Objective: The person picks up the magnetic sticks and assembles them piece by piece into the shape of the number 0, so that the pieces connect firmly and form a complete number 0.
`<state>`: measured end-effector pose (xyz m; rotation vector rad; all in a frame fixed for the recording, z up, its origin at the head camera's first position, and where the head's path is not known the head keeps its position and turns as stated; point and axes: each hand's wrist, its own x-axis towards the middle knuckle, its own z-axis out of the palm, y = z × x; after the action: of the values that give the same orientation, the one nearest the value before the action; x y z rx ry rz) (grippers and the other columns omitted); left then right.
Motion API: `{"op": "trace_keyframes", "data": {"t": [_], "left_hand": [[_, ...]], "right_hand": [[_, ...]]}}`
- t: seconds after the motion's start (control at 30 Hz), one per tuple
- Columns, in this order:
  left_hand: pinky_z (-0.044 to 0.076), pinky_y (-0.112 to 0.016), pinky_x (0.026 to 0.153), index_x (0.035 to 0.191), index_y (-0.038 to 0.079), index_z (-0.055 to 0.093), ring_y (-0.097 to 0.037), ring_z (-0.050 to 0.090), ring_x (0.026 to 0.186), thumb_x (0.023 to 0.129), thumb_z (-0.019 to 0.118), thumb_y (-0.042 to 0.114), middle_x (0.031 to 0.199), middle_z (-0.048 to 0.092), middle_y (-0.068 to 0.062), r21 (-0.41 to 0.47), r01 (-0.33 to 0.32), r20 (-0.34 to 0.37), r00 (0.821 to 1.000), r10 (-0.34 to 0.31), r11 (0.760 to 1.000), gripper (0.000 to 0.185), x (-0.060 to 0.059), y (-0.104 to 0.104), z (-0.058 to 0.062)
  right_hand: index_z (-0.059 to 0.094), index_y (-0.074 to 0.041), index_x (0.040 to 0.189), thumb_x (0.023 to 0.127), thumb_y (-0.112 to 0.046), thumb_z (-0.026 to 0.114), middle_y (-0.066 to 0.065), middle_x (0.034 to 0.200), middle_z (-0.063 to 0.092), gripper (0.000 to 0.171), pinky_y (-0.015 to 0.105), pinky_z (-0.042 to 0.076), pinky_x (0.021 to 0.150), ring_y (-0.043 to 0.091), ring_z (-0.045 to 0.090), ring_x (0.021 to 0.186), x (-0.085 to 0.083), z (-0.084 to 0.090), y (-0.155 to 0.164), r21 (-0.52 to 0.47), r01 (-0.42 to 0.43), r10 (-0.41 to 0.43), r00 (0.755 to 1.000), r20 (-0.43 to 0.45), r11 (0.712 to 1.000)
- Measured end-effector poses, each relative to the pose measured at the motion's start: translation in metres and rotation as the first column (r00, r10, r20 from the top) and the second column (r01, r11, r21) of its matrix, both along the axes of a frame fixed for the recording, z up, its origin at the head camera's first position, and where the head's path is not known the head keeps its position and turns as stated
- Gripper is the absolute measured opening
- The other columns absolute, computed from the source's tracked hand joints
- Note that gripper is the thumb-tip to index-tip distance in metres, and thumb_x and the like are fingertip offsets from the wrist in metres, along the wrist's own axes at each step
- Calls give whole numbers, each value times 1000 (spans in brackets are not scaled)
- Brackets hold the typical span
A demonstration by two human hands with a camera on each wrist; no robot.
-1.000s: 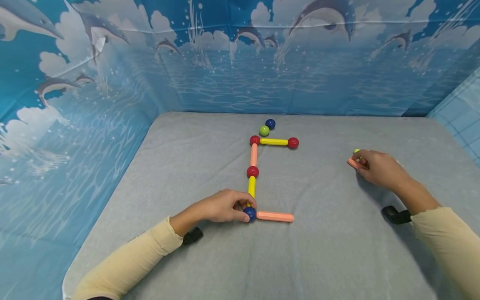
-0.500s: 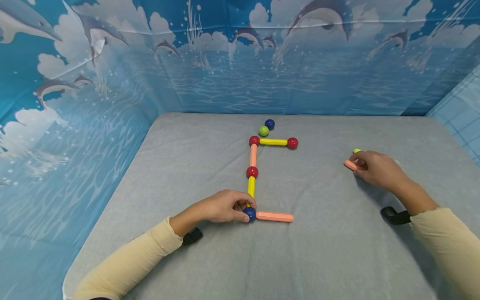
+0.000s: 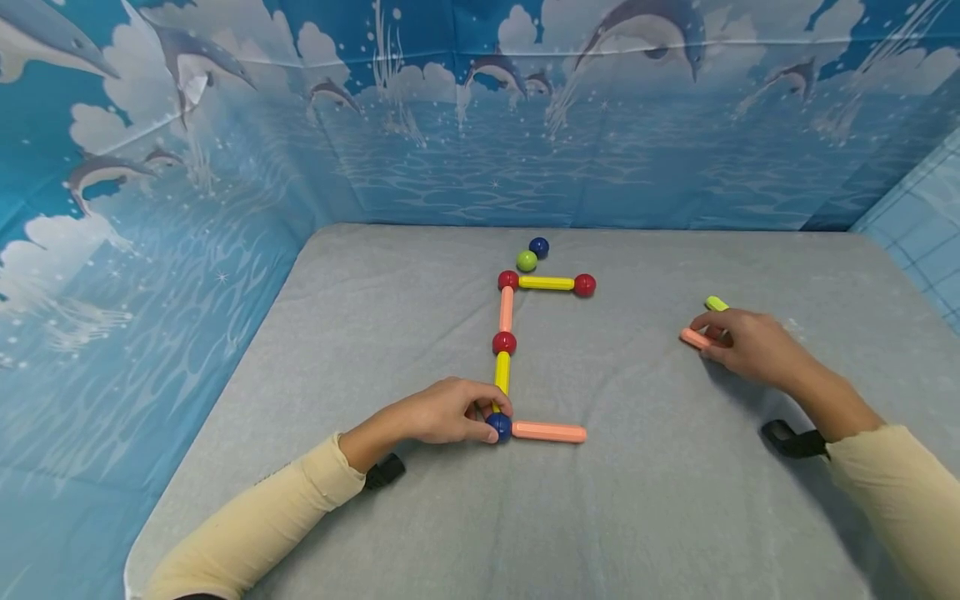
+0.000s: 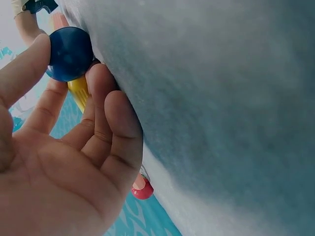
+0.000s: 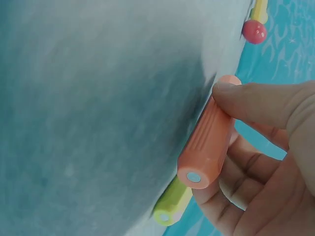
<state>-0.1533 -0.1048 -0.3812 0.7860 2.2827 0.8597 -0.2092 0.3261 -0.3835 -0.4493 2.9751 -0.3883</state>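
— Since one second ago, what moves on the worktop (image 3: 675, 517)?

— Only the right side changes. The right hand (image 3: 750, 346) slides a little toward the person and to the left, and the orange stick (image 3: 693, 338) goes with it. The light green stick (image 3: 716, 303) behind the hand now shows more of its length. The left hand (image 3: 450, 412) stays at the same place.

— Going from the left, what does the left hand do?

— It lies on the grey worktop with curled fingers, and thumb and fingers pinch the blue ball (image 3: 499, 427) at the lower corner of the chain. The left wrist view shows the ball (image 4: 70, 53) between thumb and fingertips, with a yellow stick (image 4: 78, 91) just behind it.

— And the chain itself?

— From the blue ball, the yellow stick (image 3: 502, 372) goes away from the person to a red ball (image 3: 504, 342), then a pink stick (image 3: 507, 308) to a second red ball (image 3: 508, 280), then another yellow stick (image 3: 547, 283) to the right, ending at a third red ball (image 3: 584, 285). A long pink stick (image 3: 549, 432) lies to the right of the blue ball, touching it. A loose green ball (image 3: 527, 261) and a dark blue ball (image 3: 538, 247) sit just behind the top corner.

— And the right hand?

— It grips the orange stick (image 5: 209, 142) between thumb and fingers, well apart from the chain. The light green stick (image 5: 172, 204) lies just beside it.
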Motion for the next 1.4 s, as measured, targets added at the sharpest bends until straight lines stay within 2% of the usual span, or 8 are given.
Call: {"op": "trace_keyframes", "data": {"t": [0.17, 0.4, 0.7, 0.97, 1.07, 1.17, 1.3, 1.4], "left_hand": [[50, -21, 75, 116, 19, 68, -12, 59, 85, 89, 75, 16, 96, 68, 2, 3, 1, 0, 1000, -1, 1000, 28, 1, -2, 0], [50, -21, 75, 116, 18, 68, -11, 59, 85, 89, 74, 16, 96, 68, 1, -1, 3, -7, 1000, -3, 1000, 28, 1, -4, 1], [50, -22, 75, 116, 19, 68, -12, 59, 84, 89, 74, 17, 96, 68, 2, 5, 2, 2, 1000, -2, 1000, 27, 2, -6, 0], [50, -21, 74, 116, 19, 68, -12, 59, 83, 89, 74, 17, 96, 68, 2, 11, 4, 6, 1000, -5, 1000, 28, 2, -7, -1], [50, -21, 73, 116, 20, 68, -12, 59, 83, 89, 74, 17, 95, 67, 2, 13, 5, 13, 1000, -5, 1000, 27, 2, -7, -1], [50, -21, 72, 115, 20, 68, -12, 59, 83, 89, 74, 16, 95, 67, 2, 16, 5, 18, 1000, -6, 1000, 27, 2, -8, -2], [49, -21, 72, 115, 20, 68, -12, 59, 83, 89, 74, 16, 95, 66, 2, 16, 3, 20, 1000, -4, 1000, 27, 2, -9, -2], [49, -21, 71, 114, 21, 69, -12, 58, 83, 89, 74, 16, 96, 66, 2, 21, 6, 24, 1000, -6, 1000, 26, 3, -9, -3]], "right_hand": [[67, 0, 117, 88, -8, 71, 16, 98, 71, 30, 50, 54, 74, 27, 68, 83, 7, 4, -9, -25, -34, 34, 999, -12, 999], [68, -4, 117, 85, -5, 73, 13, 101, 71, 32, 47, 55, 73, 23, 68, 84, 15, 8, -20, -42, -71, 70, 997, -19, 997], [68, -2, 116, 86, -5, 72, 16, 103, 70, 31, 51, 53, 75, 26, 67, 85, 13, 3, -19, -12, -64, 64, 998, -5, 998], [69, -2, 114, 87, -8, 72, 11, 98, 69, 28, 49, 52, 75, 21, 62, 82, 9, 4, -19, 4, -80, 80, 997, -4, 997], [67, -1, 117, 90, -16, 72, 13, 98, 68, 31, 50, 52, 74, 24, 63, 86, 5, 10, -23, 4, -96, 96, 995, -29, 995], [66, 0, 119, 92, -17, 69, 16, 102, 67, 32, 52, 52, 77, 30, 64, 92, -2, 18, -34, -10, -119, 118, 989, -93, 993], [65, -1, 122, 92, -10, 65, 19, 106, 66, 31, 53, 52, 80, 33, 63, 97, -20, 30, -59, -22, -133, 130, 985, -115, 991], [64, -2, 123, 93, -11, 64, 18, 106, 65, 31, 52, 51, 81, 33, 61, 97, -36, 37, -82, -33, -117, 113, 988, -107, 993]]}}
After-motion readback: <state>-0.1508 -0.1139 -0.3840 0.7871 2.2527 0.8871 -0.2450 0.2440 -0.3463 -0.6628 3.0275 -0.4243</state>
